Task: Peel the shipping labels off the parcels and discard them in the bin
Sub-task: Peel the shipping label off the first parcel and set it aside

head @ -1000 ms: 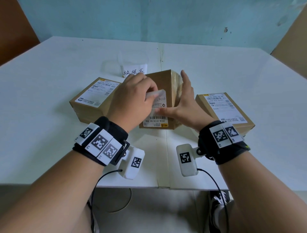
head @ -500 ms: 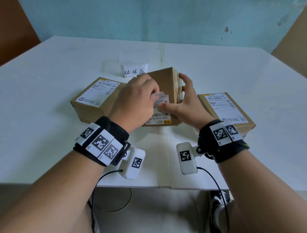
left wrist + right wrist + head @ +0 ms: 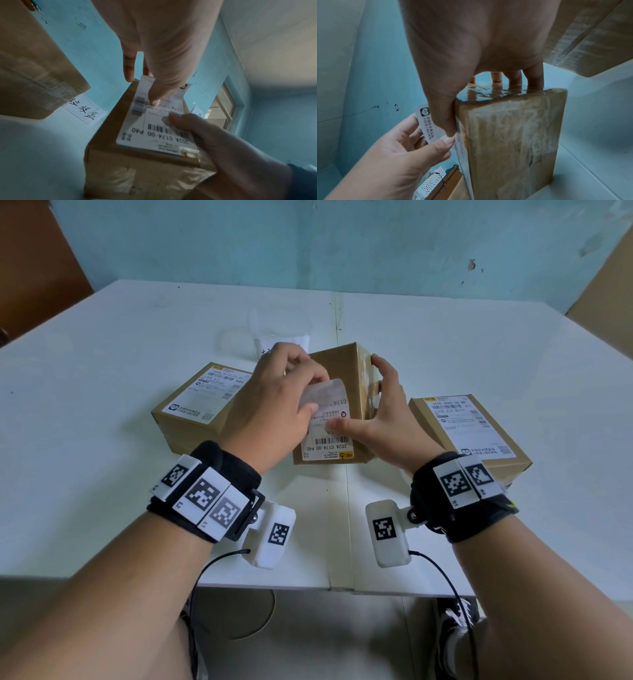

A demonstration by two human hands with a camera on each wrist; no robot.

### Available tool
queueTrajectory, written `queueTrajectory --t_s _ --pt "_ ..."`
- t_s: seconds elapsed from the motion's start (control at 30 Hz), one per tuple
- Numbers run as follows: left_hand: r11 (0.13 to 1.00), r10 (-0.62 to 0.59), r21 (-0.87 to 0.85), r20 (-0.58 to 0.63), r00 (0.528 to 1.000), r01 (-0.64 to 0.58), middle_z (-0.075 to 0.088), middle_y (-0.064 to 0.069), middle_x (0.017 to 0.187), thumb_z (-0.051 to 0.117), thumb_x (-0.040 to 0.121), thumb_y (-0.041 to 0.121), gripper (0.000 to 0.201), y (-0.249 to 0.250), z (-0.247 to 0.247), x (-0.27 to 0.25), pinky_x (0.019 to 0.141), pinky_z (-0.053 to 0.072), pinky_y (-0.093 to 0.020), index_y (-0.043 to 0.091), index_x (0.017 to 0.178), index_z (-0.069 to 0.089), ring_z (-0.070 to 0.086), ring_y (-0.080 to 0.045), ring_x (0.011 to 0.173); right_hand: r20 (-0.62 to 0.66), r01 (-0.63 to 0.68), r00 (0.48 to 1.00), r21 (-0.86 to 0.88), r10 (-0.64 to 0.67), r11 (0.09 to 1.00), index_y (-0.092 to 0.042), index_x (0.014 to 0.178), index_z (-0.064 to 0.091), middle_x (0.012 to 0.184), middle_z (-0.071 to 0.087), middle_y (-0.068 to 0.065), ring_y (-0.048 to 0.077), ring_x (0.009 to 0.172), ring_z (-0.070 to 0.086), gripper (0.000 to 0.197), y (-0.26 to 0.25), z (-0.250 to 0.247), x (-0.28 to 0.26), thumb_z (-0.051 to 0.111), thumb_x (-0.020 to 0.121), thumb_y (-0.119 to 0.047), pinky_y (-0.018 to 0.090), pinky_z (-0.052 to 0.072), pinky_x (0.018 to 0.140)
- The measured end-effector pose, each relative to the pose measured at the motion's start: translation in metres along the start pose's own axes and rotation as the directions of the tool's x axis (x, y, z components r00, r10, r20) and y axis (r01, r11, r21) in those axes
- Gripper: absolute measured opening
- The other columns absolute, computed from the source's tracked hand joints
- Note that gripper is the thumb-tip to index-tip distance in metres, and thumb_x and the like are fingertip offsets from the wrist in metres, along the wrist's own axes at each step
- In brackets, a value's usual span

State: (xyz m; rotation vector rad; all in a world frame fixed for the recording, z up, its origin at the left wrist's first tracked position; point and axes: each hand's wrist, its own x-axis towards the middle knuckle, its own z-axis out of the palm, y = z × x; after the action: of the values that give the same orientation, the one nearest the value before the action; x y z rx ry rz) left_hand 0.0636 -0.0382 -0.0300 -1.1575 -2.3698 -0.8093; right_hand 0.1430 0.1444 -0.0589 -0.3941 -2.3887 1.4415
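Note:
The middle cardboard parcel stands tilted on the white table. Its white shipping label is peeled loose at the top. My left hand pinches that lifted flap between thumb and fingers. In the left wrist view the thumb presses the label above the barcode. My right hand grips the parcel, thumb on the label and fingers curled over the taped side. In the right wrist view the fingers sit on the parcel and the left hand holds the flap.
Two more labelled parcels lie flat, one on the left and one on the right. A clear bin with a handwritten note stands behind the middle parcel. A seam runs down the table's middle.
The peeled flap of the label has grown longer under my left hand. My right fingers went from lying straight along the parcel's side to curling over it.

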Motion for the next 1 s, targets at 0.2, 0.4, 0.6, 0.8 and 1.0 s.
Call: queueTrajectory --t_s 0.2,0.4,0.6,0.8,1.0 --pt "0.999 -0.027 0.017 0.013 1.0 0.026 0.05 0.001 0.122 0.078 0.082 0.024 0.04 0.0068 -0.0011 0.0021 0.091 0.049 -0.036 0.026 0.119 0.062 0.046 -0.02 0.119 0.007 0.009 1.0 -0.01 -0.009 1.0 -0.037 0.163 0.015 0.141 0.038 0.003 0.02 0.133 0.047 0.122 -0.0005 -0.0022 -0.0027 0.094 0.069 -0.041 0.057 0.057 0.103" --pt "0.998 -0.026 0.061 0.025 0.999 0.025 0.053 0.003 0.109 0.076 0.085 0.032 0.016 0.003 0.0017 0.0012 0.081 0.041 -0.031 0.02 0.092 0.069 0.044 -0.019 0.11 0.018 -0.005 1.0 -0.02 0.005 1.0 -0.041 0.162 0.014 0.14 0.038 0.002 0.025 0.133 0.051 0.13 -0.0051 -0.0013 -0.0041 0.085 0.055 -0.059 0.058 0.059 0.099" --pt "0.998 0.007 0.064 0.062 0.998 -0.011 0.056 0.0 0.104 0.074 0.083 0.013 0.011 0.0038 0.0042 0.0003 0.082 0.049 -0.047 0.018 0.086 0.066 0.047 -0.027 0.105 -0.003 -0.003 1.0 -0.026 0.003 1.0 -0.036 0.164 0.014 0.142 0.039 0.003 0.019 0.134 0.047 0.123 -0.0068 -0.0013 -0.0044 0.089 0.067 -0.046 0.053 0.054 0.109" --pt "0.991 0.081 0.103 0.072 0.994 -0.088 0.059 -0.001 0.099 0.076 0.078 0.01 0.015 0.0022 0.0017 0.0011 0.08 0.048 -0.051 0.017 0.082 0.064 0.05 -0.03 0.098 0.004 0.013 1.0 -0.05 -0.013 0.999 -0.036 0.165 0.015 0.143 0.038 0.003 0.015 0.131 0.045 0.116 -0.0073 -0.0017 -0.0043 0.094 0.08 -0.031 0.051 0.051 0.112" --pt "0.984 0.126 0.122 0.058 0.99 -0.133 0.058 0.0 0.097 0.078 0.079 0.014 0.013 0.001 0.0005 0.0013 0.077 0.048 -0.049 0.017 0.08 0.065 0.049 -0.029 0.095 -0.003 0.008 1.0 -0.038 -0.008 0.999 -0.031 0.166 0.013 0.147 0.037 0.005 0.013 0.132 0.042 0.126 -0.0069 0.001 -0.0038 0.093 0.07 -0.047 0.046 0.043 0.12"
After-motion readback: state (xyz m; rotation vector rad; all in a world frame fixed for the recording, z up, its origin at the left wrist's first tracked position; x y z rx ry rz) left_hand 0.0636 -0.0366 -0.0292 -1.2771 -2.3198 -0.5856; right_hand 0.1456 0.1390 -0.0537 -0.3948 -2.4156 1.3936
